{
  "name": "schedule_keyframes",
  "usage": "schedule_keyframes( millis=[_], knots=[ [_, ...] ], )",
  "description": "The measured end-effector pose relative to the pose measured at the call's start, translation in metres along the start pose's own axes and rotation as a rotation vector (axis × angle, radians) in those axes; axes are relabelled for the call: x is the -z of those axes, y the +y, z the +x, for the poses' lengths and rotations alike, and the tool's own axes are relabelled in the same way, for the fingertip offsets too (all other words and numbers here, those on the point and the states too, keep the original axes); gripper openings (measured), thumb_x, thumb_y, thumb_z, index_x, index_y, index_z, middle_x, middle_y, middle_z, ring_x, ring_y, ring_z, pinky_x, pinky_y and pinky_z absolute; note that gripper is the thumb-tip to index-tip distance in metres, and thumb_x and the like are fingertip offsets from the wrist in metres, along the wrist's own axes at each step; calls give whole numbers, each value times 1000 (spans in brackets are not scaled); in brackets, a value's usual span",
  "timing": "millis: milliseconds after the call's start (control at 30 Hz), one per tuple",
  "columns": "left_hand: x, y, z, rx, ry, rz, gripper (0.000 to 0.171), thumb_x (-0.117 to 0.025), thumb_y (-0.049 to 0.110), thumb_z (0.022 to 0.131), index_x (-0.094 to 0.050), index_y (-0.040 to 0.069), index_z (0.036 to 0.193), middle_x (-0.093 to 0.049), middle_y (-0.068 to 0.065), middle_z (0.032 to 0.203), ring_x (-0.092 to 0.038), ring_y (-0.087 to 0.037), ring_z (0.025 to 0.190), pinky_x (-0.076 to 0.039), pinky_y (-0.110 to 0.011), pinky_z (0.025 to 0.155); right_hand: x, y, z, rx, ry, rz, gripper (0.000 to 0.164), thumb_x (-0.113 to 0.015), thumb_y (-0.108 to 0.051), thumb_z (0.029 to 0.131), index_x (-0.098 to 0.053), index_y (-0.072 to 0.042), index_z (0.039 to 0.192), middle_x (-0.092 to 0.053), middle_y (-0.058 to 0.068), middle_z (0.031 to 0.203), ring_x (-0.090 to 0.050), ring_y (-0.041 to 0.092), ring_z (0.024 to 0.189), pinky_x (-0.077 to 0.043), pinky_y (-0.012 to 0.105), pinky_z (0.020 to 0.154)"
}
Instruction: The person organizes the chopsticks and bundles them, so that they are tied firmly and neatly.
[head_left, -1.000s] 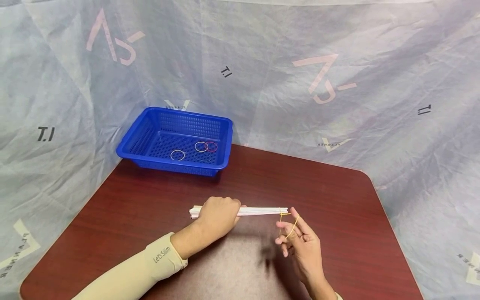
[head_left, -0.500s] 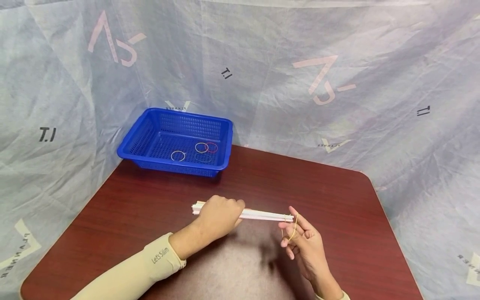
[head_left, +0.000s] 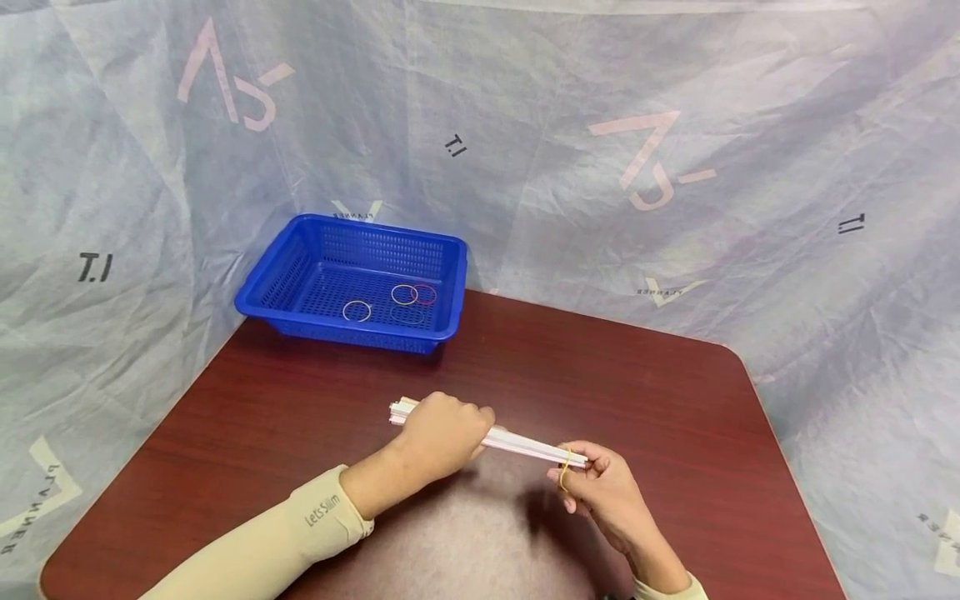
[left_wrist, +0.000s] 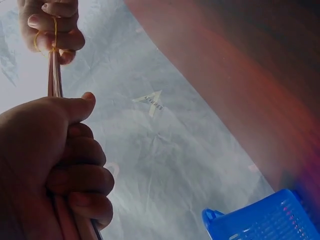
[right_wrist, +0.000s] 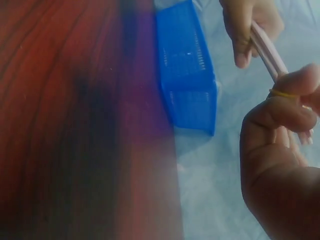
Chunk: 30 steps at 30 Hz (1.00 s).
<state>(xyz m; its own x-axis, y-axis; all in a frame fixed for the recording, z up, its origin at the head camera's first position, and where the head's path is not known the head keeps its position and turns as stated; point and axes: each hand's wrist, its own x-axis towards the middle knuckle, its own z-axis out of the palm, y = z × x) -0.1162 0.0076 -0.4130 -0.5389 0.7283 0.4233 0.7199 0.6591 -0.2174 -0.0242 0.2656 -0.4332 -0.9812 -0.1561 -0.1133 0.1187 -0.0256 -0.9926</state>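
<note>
My left hand (head_left: pixel 442 429) grips a bundle of thin white sticks (head_left: pixel 525 444) around its middle, above the table. The bundle slants down to the right. At its right end, my right hand (head_left: pixel 607 492) has its fingers and thumb bent about the tips, with a yellow rubber band (head_left: pixel 565 477) looped over them. In the left wrist view the band (left_wrist: pixel 55 32) crosses the right hand's fingers close to the sticks. The right wrist view has the band (right_wrist: pixel 282 94) between bent fingers beside the bundle. How many turns go round the sticks is too small to tell.
A blue plastic basket (head_left: pixel 352 332) stands at the table's back left. Inside lie several rubber bands, among them a pale one (head_left: pixel 357 302), a yellow one (head_left: pixel 397 287) and a red one (head_left: pixel 430 287). Grey printed sheeting (head_left: pixel 525 208) hangs behind the brown table (head_left: pixel 637 375).
The bundle's right end has tipped down toward the right hand. The right hand's spread fingers have closed in around that end, and the stretched yellow rubber band has drawn smaller.
</note>
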Motion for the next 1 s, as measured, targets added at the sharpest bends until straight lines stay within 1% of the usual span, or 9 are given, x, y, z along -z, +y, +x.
schedule_keyframes(
  millis=[100, 200, 300, 433, 500, 633, 700, 833, 1000],
  knots=[
    [-3, 3, 1, 16, -9, -8, 30, -84, 40, 77, -61, 23, 68, -66, 8, 59, -65, -12, 49, -48, -34, 44, -7, 8, 3, 11, 38, 31, 22, -59, 11, 90, -52, -8, 98, -59, -8, 63, -49, 2, 49, -27, 24, 47],
    [-4, 4, 3, 55, -19, -20, 31, -81, 43, 83, -62, 22, 69, -68, 7, 60, -65, -12, 50, -48, -34, 45, -18, 14, 4, 75, 161, 94, 29, -55, 13, 92, -40, -11, 91, -55, -10, 64, -46, 3, 50, -21, 32, 49],
    [-5, 1, 2, 108, -31, -30, 37, -73, 47, 94, -64, 21, 70, -69, 5, 60, -66, -14, 50, -49, -35, 45, -30, 17, 1, 168, 294, 154, 32, -52, 14, 95, -35, -11, 87, -57, -7, 73, -48, 4, 54, -20, 35, 53],
    [-6, -3, 2, 160, -45, -53, 40, -68, 48, 99, -66, 19, 72, -69, 3, 61, -67, -18, 52, -50, -36, 46, -38, 18, -3, 249, 365, 184, 26, -52, 10, 100, -40, -10, 86, -56, -2, 81, -51, 5, 62, -22, 36, 55],
    [-7, -4, 2, 174, -60, -64, 36, -72, 46, 96, -67, 18, 73, -69, 2, 62, -68, -19, 54, -51, -37, 47, -41, 18, -4, 285, 386, 167, 22, -53, 8, 101, -45, -6, 87, -56, -2, 82, -50, 5, 63, -25, 34, 53],
    [-5, -6, 2, 194, -88, -69, 30, -81, 42, 88, -68, 17, 74, -71, 1, 64, -70, -20, 57, -52, -37, 50, -45, 18, -5, 362, 424, 47, 3, -61, 12, 97, -59, 12, 94, -58, -1, 92, -50, 3, 60, -38, 27, 49],
    [-5, -6, 2, 200, -86, -70, 31, -80, 41, 88, -68, 17, 74, -71, 1, 64, -70, -20, 57, -52, -38, 50, -46, 18, -5, 385, 457, -15, 10, -64, 15, 93, -65, 19, 103, -60, -1, 96, -52, 2, 59, -43, 24, 48],
    [-5, -5, 1, 204, -68, -63, 33, -77, 42, 92, -68, 17, 73, -70, 1, 63, -70, -21, 56, -52, -38, 49, -46, 18, -4, 352, 551, -67, 22, -66, 18, 89, -72, 18, 111, -67, 2, 93, -53, 3, 55, -43, 20, 46],
    [-7, -5, -1, 200, -57, -54, 32, -85, 38, 81, -64, 17, 69, -69, 0, 61, -69, -20, 55, -52, -37, 49, -44, 16, -5, 253, 597, -163, 27, -69, 18, 87, -78, 7, 110, -70, 4, 89, -50, 4, 49, -43, 20, 43]
  ],
)
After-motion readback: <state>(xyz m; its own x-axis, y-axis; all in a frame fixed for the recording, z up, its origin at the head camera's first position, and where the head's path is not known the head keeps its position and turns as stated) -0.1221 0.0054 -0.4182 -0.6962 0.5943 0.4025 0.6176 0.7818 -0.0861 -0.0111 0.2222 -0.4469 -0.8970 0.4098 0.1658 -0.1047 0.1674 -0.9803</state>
